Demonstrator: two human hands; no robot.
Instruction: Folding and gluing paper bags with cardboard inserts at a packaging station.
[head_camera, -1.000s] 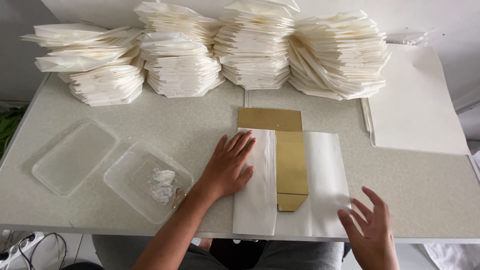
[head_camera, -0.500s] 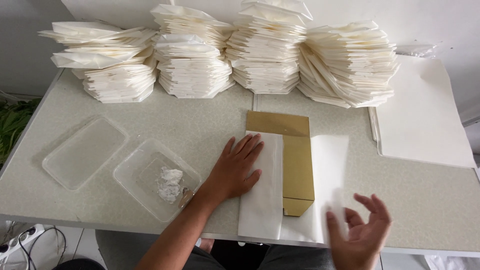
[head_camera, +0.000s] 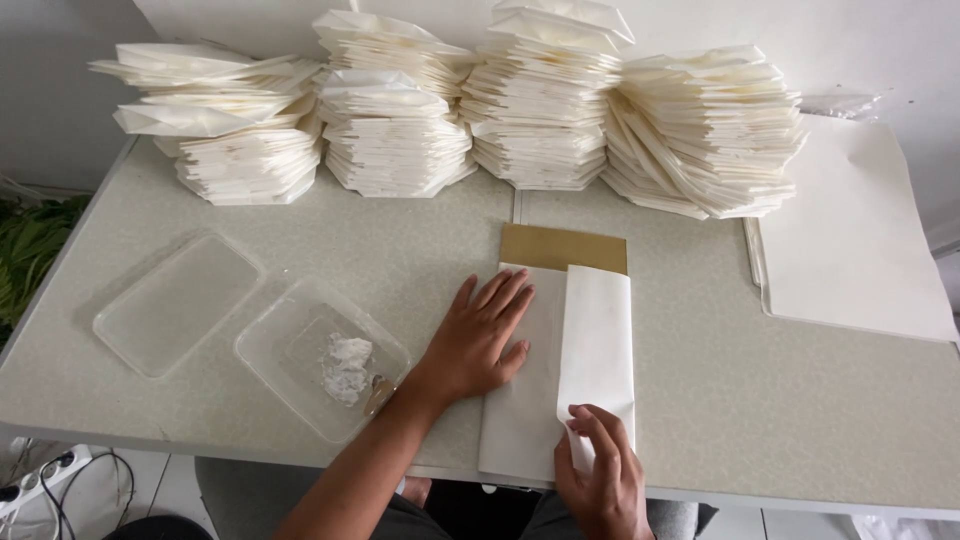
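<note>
Both hands press folded white paper (head_camera: 560, 370): left hand (head_camera: 480, 340) flat, right hand (head_camera: 600, 475) pinching.

The left hand (head_camera: 480, 340) lies flat, palm down, fingers spread and pointing toward one o'clock; its forearm runs down toward seven o'clock. The right hand (head_camera: 600, 475) is at the lower edge, fingers bent, thumb and index fingertips pinched together toward eleven o'clock.

Bright, even daylight, soft and diffuse; only faint shadows under the paper stacks (head_camera: 450, 110) and the hands. Frame is sharp, no glare (slight wide-angle bowing at the table (head_camera: 780, 400) edges).
</note>
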